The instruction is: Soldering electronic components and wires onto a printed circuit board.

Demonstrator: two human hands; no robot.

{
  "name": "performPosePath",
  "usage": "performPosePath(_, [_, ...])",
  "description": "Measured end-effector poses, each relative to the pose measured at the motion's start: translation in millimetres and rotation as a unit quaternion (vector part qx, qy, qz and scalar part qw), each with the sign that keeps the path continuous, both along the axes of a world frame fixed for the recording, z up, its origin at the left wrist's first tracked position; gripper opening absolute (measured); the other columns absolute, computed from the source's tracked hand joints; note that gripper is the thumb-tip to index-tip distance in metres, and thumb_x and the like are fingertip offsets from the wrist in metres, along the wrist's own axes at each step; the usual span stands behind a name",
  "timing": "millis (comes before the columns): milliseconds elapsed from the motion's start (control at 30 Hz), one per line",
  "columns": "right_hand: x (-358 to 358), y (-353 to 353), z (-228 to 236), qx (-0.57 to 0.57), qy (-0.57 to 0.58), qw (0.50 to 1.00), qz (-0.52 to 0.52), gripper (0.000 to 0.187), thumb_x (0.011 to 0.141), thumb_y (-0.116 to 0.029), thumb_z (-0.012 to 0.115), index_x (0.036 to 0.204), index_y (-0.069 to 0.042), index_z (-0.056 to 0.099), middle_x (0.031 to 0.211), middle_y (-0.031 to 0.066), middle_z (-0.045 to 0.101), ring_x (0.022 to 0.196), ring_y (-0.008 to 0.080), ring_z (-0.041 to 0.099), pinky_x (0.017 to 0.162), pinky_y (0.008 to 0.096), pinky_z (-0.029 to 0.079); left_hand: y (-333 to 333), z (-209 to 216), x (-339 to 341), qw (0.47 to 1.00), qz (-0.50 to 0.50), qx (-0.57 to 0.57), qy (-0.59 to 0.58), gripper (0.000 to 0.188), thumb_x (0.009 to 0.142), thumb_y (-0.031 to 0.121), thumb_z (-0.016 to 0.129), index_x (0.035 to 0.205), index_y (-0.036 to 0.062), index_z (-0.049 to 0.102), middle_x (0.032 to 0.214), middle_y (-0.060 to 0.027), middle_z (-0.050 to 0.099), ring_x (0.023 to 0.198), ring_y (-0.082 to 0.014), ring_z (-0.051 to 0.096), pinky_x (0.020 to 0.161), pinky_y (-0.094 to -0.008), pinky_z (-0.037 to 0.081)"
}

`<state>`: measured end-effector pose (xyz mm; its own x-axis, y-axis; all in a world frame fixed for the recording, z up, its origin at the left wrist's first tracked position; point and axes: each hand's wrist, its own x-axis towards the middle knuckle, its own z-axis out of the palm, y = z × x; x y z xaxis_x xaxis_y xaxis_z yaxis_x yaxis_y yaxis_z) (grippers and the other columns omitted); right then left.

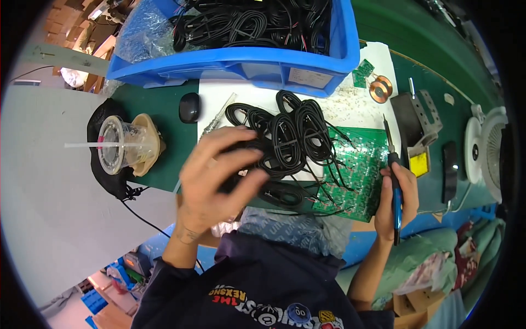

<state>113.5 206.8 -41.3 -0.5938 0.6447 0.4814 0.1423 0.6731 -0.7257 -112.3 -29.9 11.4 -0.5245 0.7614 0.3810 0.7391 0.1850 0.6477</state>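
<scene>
Left of centre, the blurred left hand [211,178] spreads loose, unclenched fingers over black cable coils [286,140] at mid-frame. Some cable ends lie over a green circuit board [359,183] right of centre; beside it, the right hand [409,196] grips a soldering iron [397,207], tip upward.

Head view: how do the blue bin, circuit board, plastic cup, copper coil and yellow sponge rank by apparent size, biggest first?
1. Blue bin, cut off by the top edge
2. Circuit board, partly covered
3. Plastic cup
Copper coil and yellow sponge come last; they look too alike to rank.
</scene>
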Motion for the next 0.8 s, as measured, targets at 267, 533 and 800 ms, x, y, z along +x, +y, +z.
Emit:
performPosePath(267, [3,-3,-1,0.005,0.009,1.000,0.006,0.031,0.088,0.009,0.066,0.117,0.004,0.070,0.106,0.0179,0.069,0.082,0.0244,0.067,0.076,0.0342,0.056,6,39,-48,0.988,0.143,-0.030,0.057,0.014,0.081,0.005,0.077,0.094,0.0027,0.075,0.104,-0.0081,0.076,0.084,-0.0241,0.067,0.079,-0.0339,0.055])
performPosePath(533, [1,-6,2,0.004,0.008,1.000,-0.002,0.030,0.088,0.009,0.066,0.117,0.004,0.070,0.107,0.0185,0.069,0.082,0.0251,0.067,0.076,0.0337,0.056,-12,13,-47,0.944,0.192,-0.265,0.046,0.022,0.082,-0.001,0.075,0.103,-0.0069,0.072,0.089,-0.0093,0.074,0.075,-0.0152,0.065,0.066,-0.0270,0.051])
performPosePath(800, [12,-5,-4,0.019,0.024,0.999,-0.014,0.029,0.090,0.008,0.065,0.118,0.004,0.069,0.107,0.0195,0.068,0.082,0.0243,0.066,0.073,0.0336,0.055,-21,44,-16,0.959,0.191,-0.092,-0.187,0.027,0.082,-0.004,0.075,0.108,-0.0032,0.072,0.090,-0.0075,0.072,0.071,-0.0123,0.061,0.062,-0.0242,0.050])
